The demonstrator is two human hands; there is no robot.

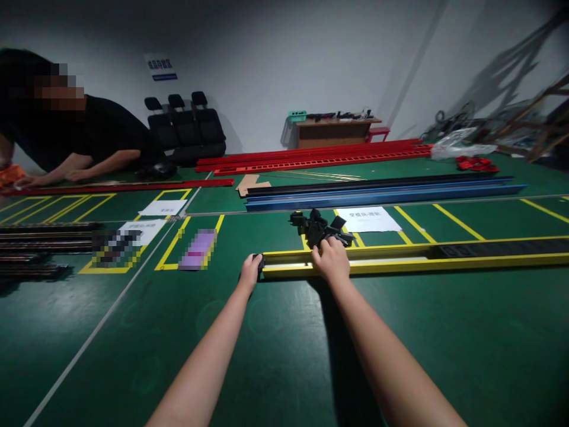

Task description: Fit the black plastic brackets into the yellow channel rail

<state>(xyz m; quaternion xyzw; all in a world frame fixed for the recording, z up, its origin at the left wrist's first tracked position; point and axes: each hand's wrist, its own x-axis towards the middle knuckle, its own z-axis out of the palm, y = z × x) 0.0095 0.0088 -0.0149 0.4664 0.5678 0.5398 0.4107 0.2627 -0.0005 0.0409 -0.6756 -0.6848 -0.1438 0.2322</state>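
A long yellow channel rail (pixel 391 267) lies across the green surface, with dark pieces (pixel 462 250) inside its right part. At the rail's left end, my left hand (pixel 250 273) is closed on a small black piece (pixel 258 259), thumb on top. My right hand (pixel 332 261) reaches over the rail, its fingers bent beside a heap of black plastic parts (pixel 315 224). What those fingers grip, if anything, is hidden from me. Just left of my left hand lies a purple object (pixel 198 249), blurred by pixels.
Blue rails (pixel 377 197) and red rails (pixel 311 157) lie farther back. White paper sheets (pixel 371 219) rest among yellow floor lines. Dark rods (pixel 44 240) are at the left. A person (pixel 115 136) leans over a red rail at far left, near black seats (pixel 186 130).
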